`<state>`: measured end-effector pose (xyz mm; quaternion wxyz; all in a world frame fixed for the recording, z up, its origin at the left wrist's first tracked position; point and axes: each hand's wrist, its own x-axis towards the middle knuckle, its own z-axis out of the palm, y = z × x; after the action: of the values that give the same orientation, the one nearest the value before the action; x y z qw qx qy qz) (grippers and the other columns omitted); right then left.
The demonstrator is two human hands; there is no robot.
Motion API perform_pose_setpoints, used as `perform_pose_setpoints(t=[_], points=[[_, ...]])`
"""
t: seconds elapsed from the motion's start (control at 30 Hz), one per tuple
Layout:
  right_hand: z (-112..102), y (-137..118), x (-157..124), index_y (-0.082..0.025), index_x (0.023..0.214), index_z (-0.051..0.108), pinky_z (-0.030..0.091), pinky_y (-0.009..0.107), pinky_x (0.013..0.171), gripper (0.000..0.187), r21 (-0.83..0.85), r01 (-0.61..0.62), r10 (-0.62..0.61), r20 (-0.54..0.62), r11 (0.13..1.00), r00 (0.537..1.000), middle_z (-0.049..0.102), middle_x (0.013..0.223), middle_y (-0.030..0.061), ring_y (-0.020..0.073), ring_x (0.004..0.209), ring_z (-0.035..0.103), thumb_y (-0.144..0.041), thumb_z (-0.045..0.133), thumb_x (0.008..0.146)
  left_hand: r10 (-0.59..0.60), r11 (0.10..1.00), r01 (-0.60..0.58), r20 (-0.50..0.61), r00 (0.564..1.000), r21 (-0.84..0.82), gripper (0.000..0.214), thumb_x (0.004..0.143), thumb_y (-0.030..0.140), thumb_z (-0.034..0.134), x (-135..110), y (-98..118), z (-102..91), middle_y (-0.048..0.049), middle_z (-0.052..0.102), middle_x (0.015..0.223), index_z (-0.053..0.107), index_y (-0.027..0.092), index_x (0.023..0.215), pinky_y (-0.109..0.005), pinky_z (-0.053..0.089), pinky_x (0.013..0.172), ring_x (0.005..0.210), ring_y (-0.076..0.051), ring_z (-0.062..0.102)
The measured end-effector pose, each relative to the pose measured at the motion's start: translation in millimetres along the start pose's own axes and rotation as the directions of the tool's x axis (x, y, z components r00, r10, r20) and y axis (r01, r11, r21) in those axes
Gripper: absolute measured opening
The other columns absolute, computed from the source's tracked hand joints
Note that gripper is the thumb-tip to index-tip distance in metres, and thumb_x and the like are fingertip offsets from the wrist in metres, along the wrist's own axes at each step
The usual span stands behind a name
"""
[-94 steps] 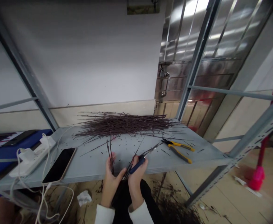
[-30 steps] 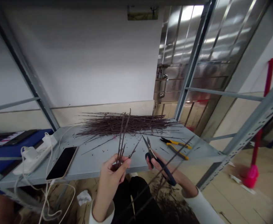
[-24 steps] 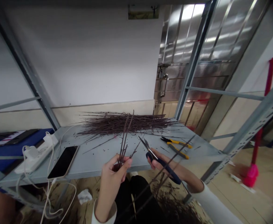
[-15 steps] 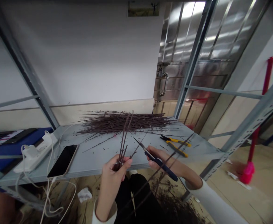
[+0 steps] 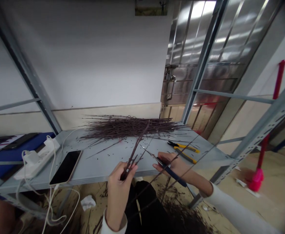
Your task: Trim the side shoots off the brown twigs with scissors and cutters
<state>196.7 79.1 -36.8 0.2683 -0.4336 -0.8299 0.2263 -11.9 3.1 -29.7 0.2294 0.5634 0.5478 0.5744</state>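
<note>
My left hand (image 5: 121,182) is closed around the lower ends of several thin dark twigs (image 5: 134,151), which slant up and to the right over the shelf edge. In my right hand (image 5: 171,162) is a pair of pruning snips (image 5: 170,174) with dark blue handles and slim pointed silver blades. The blade tips lie just right of the held twigs, pointing up and left. Whether the blades are parted is hard to see. More thin twigs cross below and behind the snips, blurred. Behind both hands a large pile of dark twigs (image 5: 123,127) lies along the back of the grey shelf (image 5: 96,165).
Yellow-handled pliers (image 5: 185,152) rest at the shelf's right. A phone (image 5: 66,167) and a white power strip (image 5: 39,159) with cables lie at the left. Twig scraps (image 5: 186,216) and crumpled paper (image 5: 88,202) are on the floor. Metal posts (image 5: 193,84) frame the shelf.
The twigs in my left hand have tilted to the right and bunched closer together. My right hand with the snips has shifted slightly right; the long twigs crossing below it have moved.
</note>
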Motion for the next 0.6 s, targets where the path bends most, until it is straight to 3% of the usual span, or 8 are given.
perform_pose_setpoints(t=[0.1, 0.23, 0.43, 0.6], points=[[-5.2, 2.8, -0.7, -0.023, 0.06, 0.03, 0.022, 0.025, 0.047, 0.038, 0.002, -0.006, 0.006, 0.024, 1.0, 1.0, 0.031, 0.052, -0.0071, 0.0103, 0.049, 0.031, -0.044, 0.056, 0.08, 0.132, 0.989, -0.129, -0.044, 0.99, 0.072, 0.014, 0.084, 0.025, 0.061, -5.3, -4.9, 7.3, 0.0004, 0.065, 0.071, 0.064, 0.02, 0.072, -0.02, 0.047, 0.066, 0.068, -0.014, 0.062], [-15.8, 2.8, -0.9, -0.023, 0.063, 0.032, 0.025, 0.025, 0.048, 0.037, 0.037, -0.036, 0.031, 0.137, 0.999, 0.99, 0.034, 0.056, -0.006, 0.0114, 0.052, 0.034, -0.046, 0.055, 0.082, 0.307, 0.942, -0.284, -0.116, 0.945, 0.182, 0.013, 0.085, 0.016, 0.058, -12.0, -13.6, 19.8, 0.0006, 0.061, 0.07, 0.06, 0.019, 0.073, -0.019, 0.047, 0.065, 0.064, -0.012, 0.062], [-35.9, 1.2, 4.7, -0.023, 0.069, 0.037, 0.031, 0.025, 0.048, 0.036, 0.043, -0.058, 0.044, 0.283, 0.997, 0.958, 0.038, 0.059, -0.0058, 0.0115, 0.054, 0.038, -0.053, 0.052, 0.083, 0.382, 0.891, -0.307, -0.186, 0.905, 0.335, 0.015, 0.089, 0.01, 0.051, -23.7, -21.4, 43.4, -0.0022, 0.062, 0.077, 0.063, 0.018, 0.084, -0.019, 0.047, 0.067, 0.068, -0.013, 0.064], [-57.9, -7.1, 10.9, -0.02, 0.074, 0.047, 0.035, 0.025, 0.051, 0.035, -0.059, -0.061, 0.079, 0.381, 0.996, 0.921, 0.049, 0.064, -0.0024, 0.0121, 0.056, 0.045, -0.054, 0.052, 0.083, 0.402, 0.869, -0.302, -0.205, 0.892, 0.391, 0.017, 0.09, 0.011, 0.049, -31.1, -31.0, 59.4, -0.0026, 0.062, 0.077, 0.065, 0.017, 0.093, -0.02, 0.046, 0.06, 0.063, -0.013, 0.063]])
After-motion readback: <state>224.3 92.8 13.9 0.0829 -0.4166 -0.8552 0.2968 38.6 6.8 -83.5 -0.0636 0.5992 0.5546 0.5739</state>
